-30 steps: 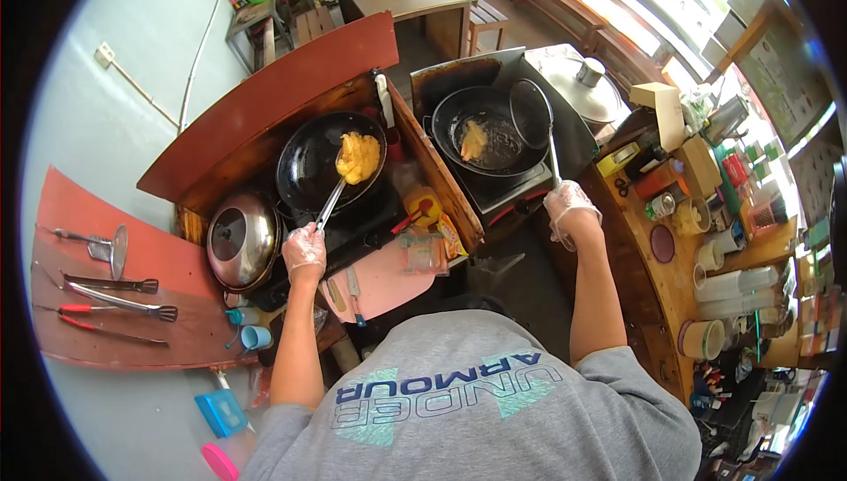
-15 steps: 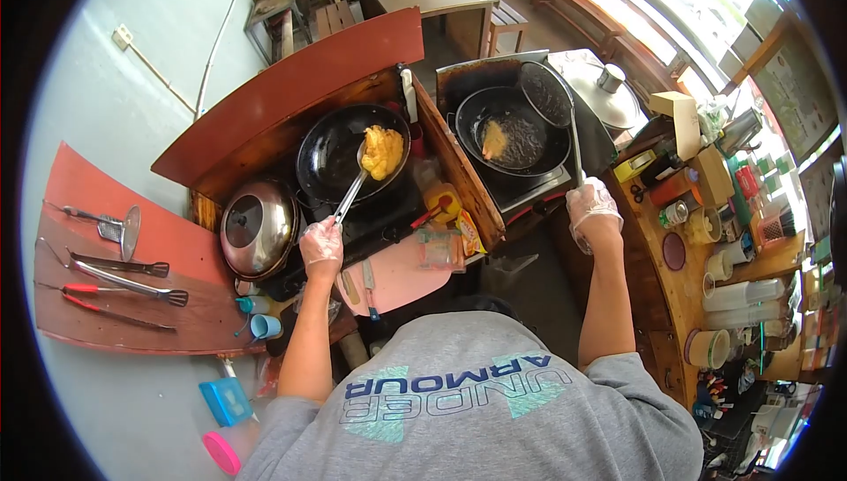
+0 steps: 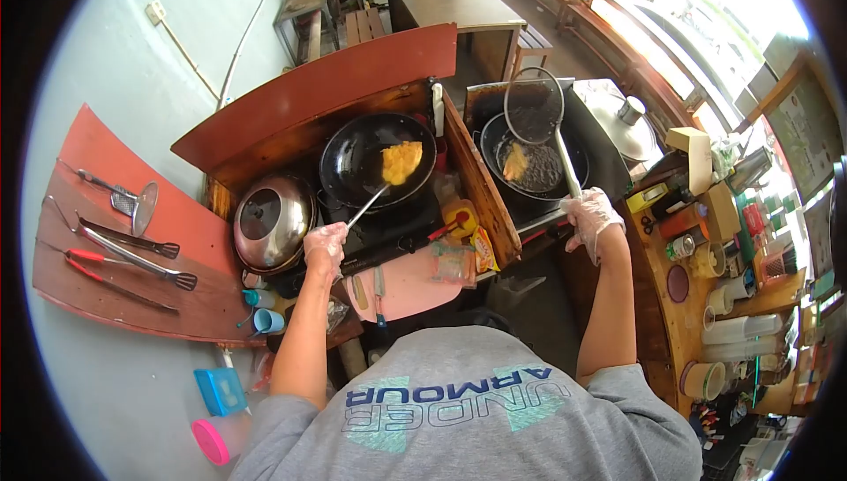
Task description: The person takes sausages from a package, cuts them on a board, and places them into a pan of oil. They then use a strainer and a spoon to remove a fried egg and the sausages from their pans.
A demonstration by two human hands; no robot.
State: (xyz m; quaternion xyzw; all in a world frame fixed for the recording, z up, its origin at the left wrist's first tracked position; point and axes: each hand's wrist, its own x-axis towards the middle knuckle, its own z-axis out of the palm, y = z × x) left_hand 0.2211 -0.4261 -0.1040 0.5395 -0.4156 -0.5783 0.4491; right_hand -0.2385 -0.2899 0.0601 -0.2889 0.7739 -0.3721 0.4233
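Observation:
My left hand (image 3: 326, 245), in a clear plastic glove, is closed around the handle of a metal spatula (image 3: 367, 206). Its head is hidden at a golden omelette (image 3: 401, 161), which lies in the left black wok (image 3: 348, 159). In a similar glove, my right hand (image 3: 593, 214) grips a wire skimmer (image 3: 566, 159) by its long handle. The skimmer's round mesh is above the far part of the right wok (image 3: 490, 143). A fried golden piece (image 3: 516, 161) sits in bubbling oil there.
A wooden divider (image 3: 481, 176) separates the stoves. A domed lid (image 3: 272, 223) stands left. Nearer me, a pink cutting board (image 3: 410, 287) bears a knife (image 3: 378, 291). Tongs (image 3: 132, 256) hang on the red left panel. Containers (image 3: 741, 329) crowd the right shelf.
The skimmer has swung away from me, its mesh now higher over the wok's far rim. The omelette lies further into the left wok, covering the spatula's head. The camera view has shifted slightly.

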